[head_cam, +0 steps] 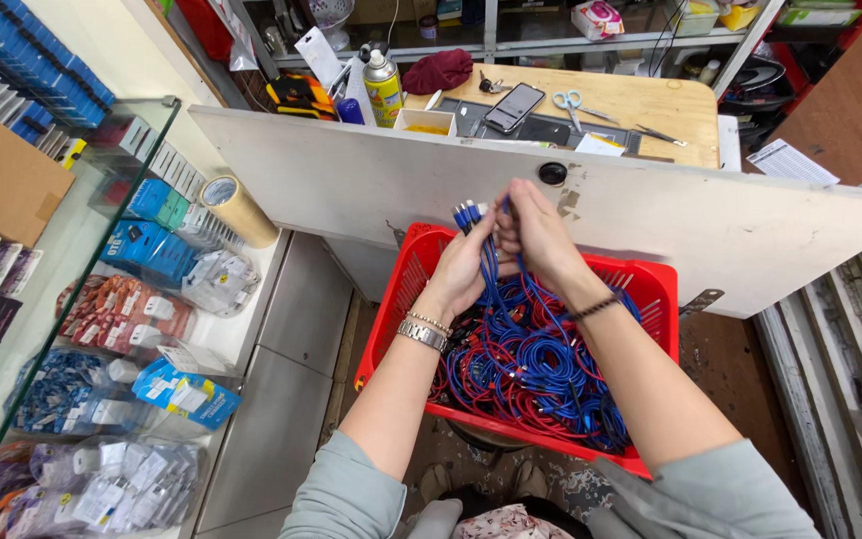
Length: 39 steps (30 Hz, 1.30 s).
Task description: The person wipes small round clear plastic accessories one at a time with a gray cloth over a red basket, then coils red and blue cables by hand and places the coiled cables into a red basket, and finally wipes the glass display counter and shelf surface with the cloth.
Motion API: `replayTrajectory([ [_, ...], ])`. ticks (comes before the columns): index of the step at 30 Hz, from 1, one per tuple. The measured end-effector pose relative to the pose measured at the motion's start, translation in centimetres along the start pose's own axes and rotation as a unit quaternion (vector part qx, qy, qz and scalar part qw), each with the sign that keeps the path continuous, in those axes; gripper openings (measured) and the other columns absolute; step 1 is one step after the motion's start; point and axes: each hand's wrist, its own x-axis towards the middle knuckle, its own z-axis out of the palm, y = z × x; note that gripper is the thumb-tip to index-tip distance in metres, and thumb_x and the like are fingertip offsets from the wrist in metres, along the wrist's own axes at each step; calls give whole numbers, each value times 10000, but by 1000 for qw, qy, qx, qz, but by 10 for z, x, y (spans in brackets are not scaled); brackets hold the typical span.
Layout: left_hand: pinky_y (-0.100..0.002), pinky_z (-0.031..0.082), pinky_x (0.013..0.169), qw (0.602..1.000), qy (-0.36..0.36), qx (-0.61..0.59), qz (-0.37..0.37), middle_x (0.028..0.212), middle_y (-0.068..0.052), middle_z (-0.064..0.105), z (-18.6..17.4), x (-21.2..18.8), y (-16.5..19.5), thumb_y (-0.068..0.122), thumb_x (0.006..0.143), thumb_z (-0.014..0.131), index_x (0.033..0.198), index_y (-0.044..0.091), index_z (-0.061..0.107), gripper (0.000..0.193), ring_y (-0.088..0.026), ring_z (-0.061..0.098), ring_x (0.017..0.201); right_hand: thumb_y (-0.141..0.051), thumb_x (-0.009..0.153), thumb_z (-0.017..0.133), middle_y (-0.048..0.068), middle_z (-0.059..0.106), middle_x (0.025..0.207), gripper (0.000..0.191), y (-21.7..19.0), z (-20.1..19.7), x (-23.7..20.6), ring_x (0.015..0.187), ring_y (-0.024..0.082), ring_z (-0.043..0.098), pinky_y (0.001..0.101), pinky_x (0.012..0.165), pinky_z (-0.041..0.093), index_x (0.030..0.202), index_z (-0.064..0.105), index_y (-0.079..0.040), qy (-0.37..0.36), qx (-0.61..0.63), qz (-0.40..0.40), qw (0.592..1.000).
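Sleeves, grey-green, lower edge: both forearms rise from them toward the middle of the view; the elbows and body are cut off by the frame.

Left of the hands: glass display case (72, 250), shelves stocked with bagged accessories in blue, orange and clear packets; contents too small to identify. Roll of brown tape (238, 210) on its far corner.

Left hand (466, 268): wrist bears a metal watch (422, 333) and a thin bracelet. Fingers curled closed around a bunch of blue cables (491, 269); fingertips are hidden behind the strands.

Blue cables, held portion: long axis roughly vertical, plug ends (469, 214) pointing up and away from the camera, just above the fingers; the trailing lengths hang straight down into the basket.

Right hand (536, 235): dark band (596, 307) on the wrist. Pressed against the left hand, fingers closed on the same bunch near its top; seen from the back, so the exact pinch cannot be made out.

Below the hands: red plastic basket (650, 279), holding a tangled heap of blue and red cables (526, 374); individual cables cannot be separated by eye. Its near rim is partly covered by the right forearm.

Beyond the hands: white panel (351, 170), then a wooden worktop (650, 100) with a spray can (383, 88), phone (514, 106) and scissors (573, 102).
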Motion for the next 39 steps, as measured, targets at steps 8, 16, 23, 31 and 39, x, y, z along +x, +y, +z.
replayTrajectory([
  [8, -239, 233, 392, 969, 218, 117, -7, 592, 75, 430, -25, -21, 30, 537, 1038, 501, 876, 121, 607, 458, -54, 363, 438, -383, 1102, 537, 154, 613, 1203, 432, 39, 36, 21, 1074, 268, 599, 416, 925, 499, 1309, 563, -4, 22, -419, -329, 846],
  [16, -275, 150, 363, 952, 288, 58, 88, 512, 87, 335, -85, -5, 32, 350, 957, 760, 673, 183, 379, 503, -45, 257, 371, -182, 1007, 674, 65, 696, 1021, 285, 157, 80, -82, 932, 131, 660, 316, 866, 558, 1194, 590, 16, -165, -100, -10, 981],
  [23, -397, 458, 565, 836, 254, 486, 7, 682, -106, 604, -153, 20, -30, 436, 957, 713, 888, 1, 593, 457, -253, 592, 607, -238, 1079, 561, 245, 717, 803, 275, 207, 88, -101, 712, 343, 681, 483, 645, 544, 1089, 513, 33, -15, -439, 97, 893],
  [31, -524, 443, 1098, 583, 70, 805, -87, 1603, -275, 333, -183, -30, -81, 247, 913, 524, 1604, 46, 239, 774, -479, 340, 1461, -229, 989, 563, 214, 742, 1027, 246, 251, 113, -46, 968, 341, 735, 441, 827, 605, 1115, 650, -37, 62, -588, 215, 777],
  [39, -606, 11, 1241, 578, 7, 763, -290, 1716, -137, -167, -186, -46, -117, 499, 1013, 375, 1628, 113, -45, 839, -381, -182, 1566, -268, 912, 680, 355, 668, 1046, 474, 234, 87, -83, 1004, 522, 648, 563, 840, 536, 1192, 649, 112, -117, -559, -79, 817],
])
